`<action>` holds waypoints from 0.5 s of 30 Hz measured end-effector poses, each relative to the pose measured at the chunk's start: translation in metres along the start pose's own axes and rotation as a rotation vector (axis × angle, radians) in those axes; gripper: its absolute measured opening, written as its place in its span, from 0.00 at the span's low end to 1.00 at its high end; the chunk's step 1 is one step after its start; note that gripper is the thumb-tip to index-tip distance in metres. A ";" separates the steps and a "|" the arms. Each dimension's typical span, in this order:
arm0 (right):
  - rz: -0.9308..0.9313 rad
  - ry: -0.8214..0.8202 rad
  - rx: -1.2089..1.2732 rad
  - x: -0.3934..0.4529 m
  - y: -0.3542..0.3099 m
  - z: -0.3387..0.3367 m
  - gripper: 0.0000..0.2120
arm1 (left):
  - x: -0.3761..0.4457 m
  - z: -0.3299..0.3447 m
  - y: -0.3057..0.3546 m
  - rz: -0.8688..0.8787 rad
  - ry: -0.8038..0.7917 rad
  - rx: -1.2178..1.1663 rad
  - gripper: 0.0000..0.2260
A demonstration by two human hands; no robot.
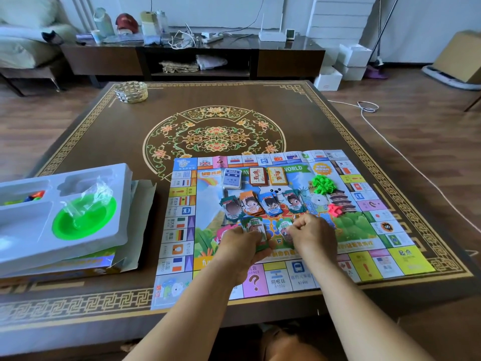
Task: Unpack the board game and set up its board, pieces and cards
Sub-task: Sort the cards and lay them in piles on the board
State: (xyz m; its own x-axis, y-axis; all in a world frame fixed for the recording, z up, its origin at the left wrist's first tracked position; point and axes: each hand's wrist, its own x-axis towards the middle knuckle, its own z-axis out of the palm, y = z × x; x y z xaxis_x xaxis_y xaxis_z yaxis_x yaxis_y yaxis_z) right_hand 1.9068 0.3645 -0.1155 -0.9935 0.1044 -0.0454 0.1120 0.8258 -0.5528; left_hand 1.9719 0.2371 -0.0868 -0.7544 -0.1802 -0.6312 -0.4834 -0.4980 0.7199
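Surface: dark brown square table (pixel 86 121) with gold fret border and a floral medallion (pixel 215 136) at centre; a woven gold dish (pixel 131 91) near its far left corner.

Game board (pixel 291 278): paper sheet spread flat over the table's near right part. On it, far row: three card decks (pixel 256 176). Middle row: four stacks of play money (pixel 263 203). To the right: a heap of green houses (pixel 322 184) and, nearer, a few pink pieces (pixel 335 209).

Left hand (pixel 243 243): fingers curled round a stack of green notes (pixel 256 230), over the board's middle.

Right hand (pixel 311 231): fingers clenched, pinching one green note (pixel 284 227) just beside the stack.

Left of board: white plastic tray (pixel 122 194) on the game box (pixel 78 268), holding a green bowl (pixel 84 217) and coloured tokens (pixel 31 197).

Room: wooden floor, low dark cabinet (pixel 192 61) along the far wall, cluttered on top; white cable (pixel 385 136) trailing on the floor at right.
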 end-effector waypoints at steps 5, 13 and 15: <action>-0.009 -0.012 0.205 -0.006 -0.006 -0.011 0.09 | 0.001 0.001 -0.003 0.032 -0.002 0.007 0.07; 0.190 -0.336 0.772 -0.035 -0.021 -0.021 0.07 | -0.008 0.005 -0.004 0.092 -0.056 0.011 0.08; 0.196 -0.306 0.751 -0.035 -0.019 -0.022 0.07 | -0.010 0.003 -0.003 0.089 -0.057 0.000 0.06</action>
State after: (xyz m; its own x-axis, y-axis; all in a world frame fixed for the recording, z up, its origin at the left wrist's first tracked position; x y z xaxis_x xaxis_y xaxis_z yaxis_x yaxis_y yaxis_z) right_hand 1.9395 0.3573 -0.0845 -0.9310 -0.0370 -0.3631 0.3482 0.2080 -0.9140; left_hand 1.9794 0.2433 -0.0813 -0.8182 -0.1754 -0.5475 -0.4135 -0.4821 0.7724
